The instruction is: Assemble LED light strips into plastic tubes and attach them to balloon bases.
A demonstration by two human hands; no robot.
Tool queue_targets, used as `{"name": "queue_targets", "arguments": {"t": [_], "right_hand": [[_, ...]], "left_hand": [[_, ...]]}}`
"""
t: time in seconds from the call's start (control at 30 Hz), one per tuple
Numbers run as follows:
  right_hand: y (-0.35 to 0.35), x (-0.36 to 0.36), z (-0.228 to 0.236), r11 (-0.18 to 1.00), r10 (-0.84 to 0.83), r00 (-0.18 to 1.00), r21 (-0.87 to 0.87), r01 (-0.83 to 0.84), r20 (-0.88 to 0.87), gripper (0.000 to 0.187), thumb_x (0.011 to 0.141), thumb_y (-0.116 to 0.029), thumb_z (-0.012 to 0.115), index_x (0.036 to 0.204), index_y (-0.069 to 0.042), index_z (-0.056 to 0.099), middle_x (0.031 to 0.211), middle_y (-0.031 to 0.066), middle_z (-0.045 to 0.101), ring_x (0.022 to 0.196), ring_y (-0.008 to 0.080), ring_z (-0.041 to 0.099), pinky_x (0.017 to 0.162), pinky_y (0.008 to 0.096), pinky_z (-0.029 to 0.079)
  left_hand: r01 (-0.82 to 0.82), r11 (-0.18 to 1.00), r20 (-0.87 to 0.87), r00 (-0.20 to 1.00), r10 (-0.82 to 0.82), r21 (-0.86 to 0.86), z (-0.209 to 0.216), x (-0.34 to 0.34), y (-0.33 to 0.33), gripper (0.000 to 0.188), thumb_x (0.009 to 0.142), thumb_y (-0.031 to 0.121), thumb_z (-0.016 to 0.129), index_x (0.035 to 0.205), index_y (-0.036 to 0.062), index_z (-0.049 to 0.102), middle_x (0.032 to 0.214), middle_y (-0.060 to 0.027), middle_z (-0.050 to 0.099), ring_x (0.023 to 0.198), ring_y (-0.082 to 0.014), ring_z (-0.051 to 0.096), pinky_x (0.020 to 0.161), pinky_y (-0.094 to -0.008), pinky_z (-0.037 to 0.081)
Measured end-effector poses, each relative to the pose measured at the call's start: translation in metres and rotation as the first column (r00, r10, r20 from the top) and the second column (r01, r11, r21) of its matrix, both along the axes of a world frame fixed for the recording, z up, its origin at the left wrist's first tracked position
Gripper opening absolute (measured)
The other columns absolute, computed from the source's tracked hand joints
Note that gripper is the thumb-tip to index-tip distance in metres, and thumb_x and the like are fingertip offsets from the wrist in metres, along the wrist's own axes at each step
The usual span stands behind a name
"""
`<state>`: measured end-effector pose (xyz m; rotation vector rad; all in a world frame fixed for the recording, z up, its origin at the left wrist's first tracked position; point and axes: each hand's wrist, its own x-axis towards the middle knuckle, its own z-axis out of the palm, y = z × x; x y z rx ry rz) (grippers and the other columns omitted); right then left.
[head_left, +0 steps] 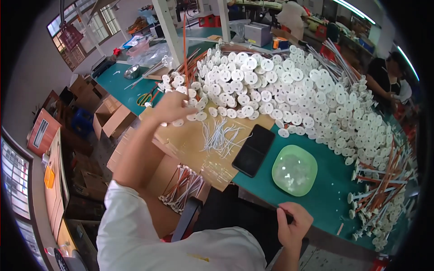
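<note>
Two bare hands are listed. One long brown stick (185,49) is apparently pinched upright by the left hand (174,108), its grip partly hidden, probably so that the length clears the heaped white discs (296,74). The right hand (294,223) is held at the near edge of the table (330,180), loosely curled; nothing is seen in its grip, and fingertip contact cannot be told. White strings (221,137) are laid on cardboard (181,140), beside the black phone (254,150) and green bowl (291,150), presumably for reach.
</note>
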<state>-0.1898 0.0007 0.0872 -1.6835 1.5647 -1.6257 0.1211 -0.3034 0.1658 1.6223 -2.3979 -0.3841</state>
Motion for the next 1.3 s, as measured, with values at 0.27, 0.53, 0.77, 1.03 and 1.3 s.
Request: {"name": "queue_targets", "arguments": {"t": [0.27, 0.53, 0.77, 1.03, 1.3], "right_hand": [[0.031, -0.037, -0.005, 0.961, -0.221, 0.965, 0.139, 0.24, -0.14, 0.012, 0.072, 0.005, 0.074, 0.083, 0.002, 0.069, 0.078, 0.0128, 0.069, 0.064, 0.0207, 0.067, 0.06, 0.0274, 0.052], [0.067, -0.147, 0.006, 0.747, -0.62, 0.695, -0.004, 0.664, -0.365, 0.01, 0.078, 0.0, 0.071, 0.087, 0.0, 0.067, 0.083, 0.0109, 0.069, 0.068, 0.0194, 0.066, 0.058, 0.0283, 0.052], [0.066, -0.299, 0.026, 0.318, -0.723, 0.088, -0.217, 0.923, -0.685, 0.02, 0.084, -0.02, 0.069, 0.093, -0.002, 0.072, 0.081, 0.0122, 0.068, 0.072, 0.0292, 0.064, 0.067, 0.0386, 0.052], [0.057, -0.302, 0.038, 0.196, -0.68, 0.074, -0.084, 0.977, -0.729, 0.018, 0.086, -0.022, 0.063, 0.091, -0.007, 0.073, 0.089, 0.0125, 0.067, 0.078, 0.0341, 0.065, 0.068, 0.0437, 0.052], [0.074, -0.179, 0.078, 0.364, -0.907, 0.422, -0.492, 0.791, 0.006, 0.014, 0.093, -0.009, 0.058, 0.089, 0.002, 0.065, 0.077, 0.0076, 0.064, 0.066, 0.0194, 0.058, 0.059, 0.0303, 0.044]], "left_hand": [[-0.069, 0.997, 0.433, 0.9, 0.046, 0.037, 0.032, 0.087, -0.188, 0.047, 0.071, 0.036, 0.071, 0.098, -0.0015, 0.065, 0.079, -0.0157, 0.065, 0.062, -0.0265, 0.065, 0.051, -0.0411, 0.052], [-0.101, 0.714, -0.016, 0.992, 0.125, -0.693, -0.007, 0.035, -0.164, 0.046, 0.094, 0.038, 0.057, 0.089, -0.007, 0.063, 0.068, -0.0202, 0.061, 0.064, -0.0324, 0.063, 0.063, -0.0432, 0.046], [-0.011, 0.866, -0.477, 0.838, -0.266, -0.501, -0.064, -0.052, 0.132, 0.034, 0.099, 0.011, 0.041, 0.076, -0.0037, 0.061, 0.062, -0.0107, 0.059, 0.057, -0.0198, 0.055, 0.058, -0.0323, 0.042], [0.01, 0.989, -0.709, 0.696, -0.112, -0.146, -0.101, -0.058, 0.218, 0.016, 0.085, 0.002, 0.061, 0.072, -0.0065, 0.065, 0.062, -0.0116, 0.063, 0.054, -0.0134, 0.056, 0.052, -0.0285, 0.041], [0.486, 0.855, -0.777, 0.462, -0.427, -0.181, -0.085, -0.108, 0.251, 0.011, 0.083, 0.0, 0.067, 0.093, -0.003, 0.069, 0.084, -0.0128, 0.07, 0.076, -0.0173, 0.068, 0.069, -0.0277, 0.052]]}}
